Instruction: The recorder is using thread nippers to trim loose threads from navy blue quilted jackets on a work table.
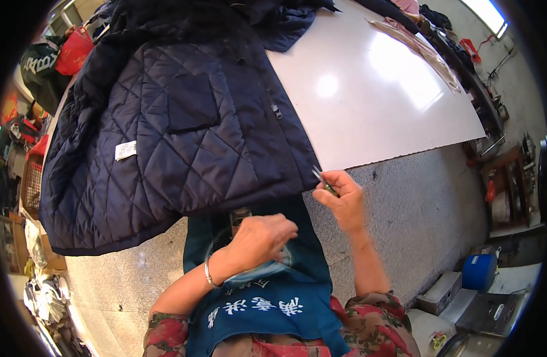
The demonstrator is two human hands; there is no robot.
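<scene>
A dark navy quilted jacket (214, 149) lies spread with its lining up and its hem along the near table edge. On the lining are a dark patch pocket (192, 102) and a white label (126, 150); a zipper pull (277, 112) shows on the front edge. My right hand (345, 196) is closed around small thread snips (325, 181), their pointed blades by the jacket's bottom corner. In front of my teal apron (267, 297), below the hem, my left hand (261, 238) has its fingers curled together. Whatever they may hold is hidden.
The white tabletop (356, 113) extends right of the jacket, with a striped cloth (416, 50) along its far side. A red bag (75, 52) hangs at the left. At the lower right stand a blue cylinder (479, 272) and a grey metal box (440, 293) on the floor.
</scene>
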